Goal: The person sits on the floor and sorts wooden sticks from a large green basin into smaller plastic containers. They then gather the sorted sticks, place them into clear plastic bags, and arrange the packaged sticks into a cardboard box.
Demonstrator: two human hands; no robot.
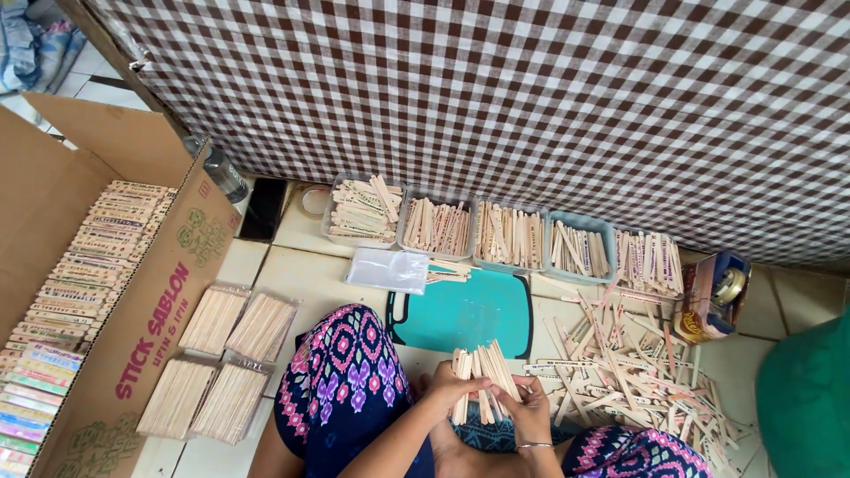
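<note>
Ideally, keep your left hand (450, 382) closed round the fanned bundle of wooden sticks (478, 372) above your lap while your right hand (531, 409), pinching its lower ends, squares them evenly.

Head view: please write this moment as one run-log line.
left hand: holds stick bundle | right hand: on bundle | loose sticks: floor, right

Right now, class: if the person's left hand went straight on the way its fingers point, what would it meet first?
The left hand points up-right across the fanned bundle of wooden sticks it grips. Beyond that, probably the teal cutting board on the floor, though depth is unclear.
</note>
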